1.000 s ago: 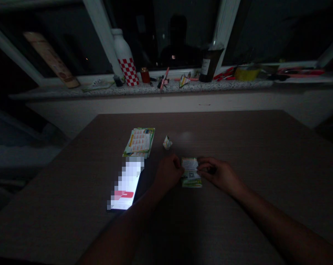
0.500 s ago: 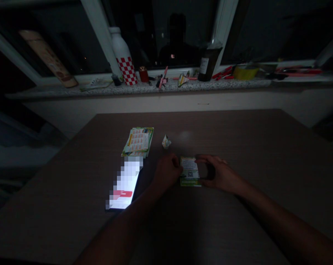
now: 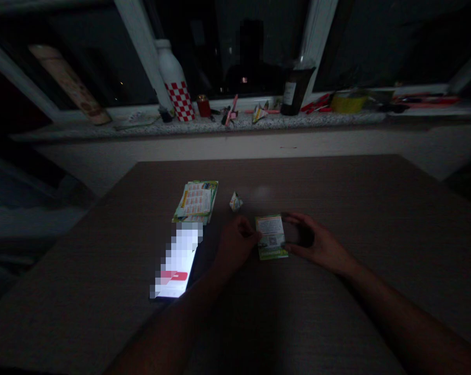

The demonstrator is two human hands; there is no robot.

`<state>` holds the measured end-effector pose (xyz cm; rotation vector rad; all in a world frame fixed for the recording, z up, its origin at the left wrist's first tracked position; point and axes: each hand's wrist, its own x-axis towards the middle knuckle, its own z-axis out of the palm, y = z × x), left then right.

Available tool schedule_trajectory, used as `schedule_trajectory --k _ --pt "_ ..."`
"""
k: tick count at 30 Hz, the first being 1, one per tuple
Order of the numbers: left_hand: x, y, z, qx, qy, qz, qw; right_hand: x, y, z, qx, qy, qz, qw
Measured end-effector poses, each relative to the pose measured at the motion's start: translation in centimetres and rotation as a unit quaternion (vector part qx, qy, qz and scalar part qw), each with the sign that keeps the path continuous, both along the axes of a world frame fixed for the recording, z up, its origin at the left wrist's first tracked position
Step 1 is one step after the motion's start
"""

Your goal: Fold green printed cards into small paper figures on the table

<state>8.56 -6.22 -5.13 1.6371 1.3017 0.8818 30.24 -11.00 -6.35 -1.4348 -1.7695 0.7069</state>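
Observation:
A small printed paper leaflet [image 3: 271, 234], with lines of text, a QR code and a green lower border, is held between my hands over the dark wooden table. My left hand [image 3: 239, 239] pinches its left edge between thumb and forefinger. On the right edge, my right hand [image 3: 317, 242] grips the paper with its thumb low and fingers high, leaving a gap under the palm. Just beyond my left hand sits a small folded paper piece [image 3: 236, 201]. A stack of similar leaflets [image 3: 196, 200] lies farther left.
A phone with a lit screen [image 3: 176, 260] lies beside my left forearm. Along the granite windowsill [image 3: 141, 127] stand a red-and-white checked bottle [image 3: 179, 94], a tilted tall container [image 3: 71, 86], a dark pouch [image 3: 295, 94] and another folded paper piece [image 3: 259, 113].
The leaflet has shifted slightly and turned a little, with more of its printed text showing. My right hand has moved a bit to the right along with it.

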Motion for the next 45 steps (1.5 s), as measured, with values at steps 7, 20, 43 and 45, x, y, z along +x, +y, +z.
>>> schedule_trajectory --k 7,20,43,45 --pt "1.4 -1.4 -0.2 -0.008 -0.208 0.07 0.976 -1.4 -0.2 -0.1 0.006 0.173 -0.107 0.979" --pt "1.0 -2.7 0.6 0.371 0.081 0.028 0.924 -1.0 -0.8 1.8 0.308 -0.046 -0.046 0.949" --pt "1.3 -2.1 1.3 0.489 0.152 -0.101 0.853 -2.6 -1.1 2.1 0.352 -0.149 0.062 0.922" --pt "1.3 -2.0 1.3 0.489 0.15 -0.099 0.853 -2.5 -1.1 2.1 0.357 -0.145 0.069 0.92"
